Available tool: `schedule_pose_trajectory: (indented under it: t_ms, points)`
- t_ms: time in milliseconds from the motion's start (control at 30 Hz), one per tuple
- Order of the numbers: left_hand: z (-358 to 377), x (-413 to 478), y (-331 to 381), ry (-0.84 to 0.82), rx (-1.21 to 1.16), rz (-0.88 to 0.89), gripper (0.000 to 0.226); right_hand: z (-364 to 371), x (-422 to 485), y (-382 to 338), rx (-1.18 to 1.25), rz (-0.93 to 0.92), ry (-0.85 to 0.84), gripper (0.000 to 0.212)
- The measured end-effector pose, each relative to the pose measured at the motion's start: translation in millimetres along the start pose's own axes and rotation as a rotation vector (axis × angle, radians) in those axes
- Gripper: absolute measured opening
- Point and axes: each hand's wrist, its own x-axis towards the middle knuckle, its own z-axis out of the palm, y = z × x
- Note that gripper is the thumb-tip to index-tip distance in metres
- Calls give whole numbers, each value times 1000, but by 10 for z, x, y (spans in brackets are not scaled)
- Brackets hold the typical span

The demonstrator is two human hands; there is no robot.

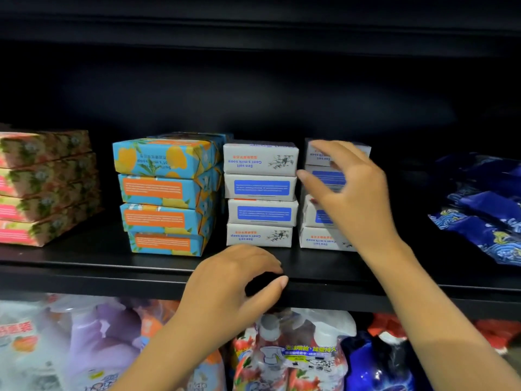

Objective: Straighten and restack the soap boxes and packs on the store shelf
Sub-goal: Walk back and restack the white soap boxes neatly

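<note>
Lower tier, closest to us: refill pouches point(293, 354) in row. Above them, left hand point(231, 286) hovers at front lip of black shelf point(112, 277) — fingers loosely curled, thumb out, grasping nothing. Right hand point(352, 193) raised before right white stack point(318, 241) of soap boxes, fingers spread and relaxed; we cannot confirm contact. Second white stack point(260, 193) just beside, four high, boxes slightly offset. Left of it we note blue-orange stack point(163, 193), tiers staggered, then pink stack point(42, 187). Dark blue packs point(485, 221) heaped at far right

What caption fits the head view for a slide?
Right hand reaches at the right stack of white soap boxes; left hand, loosely curled, at the black shelf edge.
</note>
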Motion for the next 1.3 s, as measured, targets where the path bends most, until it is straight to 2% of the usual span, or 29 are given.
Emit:
schedule_pose_trajectory:
  t_ms: [67,233,333,467,500,633,733,800,867,967,1067,1133,1200,1300]
  points:
    - [11,25,21,8,7,-22,29,-207,-104,178,-30,18,-12,39]
    - [69,132,108,-59,90,-30,35,-457,-370,570,-225,101,-364,60]
    - [95,148,117,-75,104,-10,36,-413,-450,634,-213,79,-328,63]
    - [118,133,110,-44,79,-60,40,-411,-493,594,-286,-63,-204,43]
    - [118,134,108,-17,10,-119,43,-427,-520,578,-281,-104,-162,38]
    - [61,259,172,114,-518,-364,41,-504,-658,500,-216,-322,55,26]
    - [-26,410,311,14,-825,-456,37,-501,-671,394,-171,-478,183,18]
    - [-50,456,371,-63,-945,-453,31,-473,-654,339,-169,-553,202,23]
    - [-42,460,389,-66,-1033,-429,29,-463,-632,312,-185,-583,175,30]
    - [-6,436,388,32,-1082,-407,28,-532,-631,286,-72,-502,84,30]
    - [34,399,385,178,-904,-281,34,-639,-612,254,248,-221,38,44]
    - [46,381,391,215,-864,-198,39,-671,-565,220,419,-51,-30,59]
    - [59,387,405,206,-843,-137,43,-667,-506,185,480,26,-138,66]
    - [60,420,407,190,-797,-104,43,-643,-483,150,431,46,-147,52]
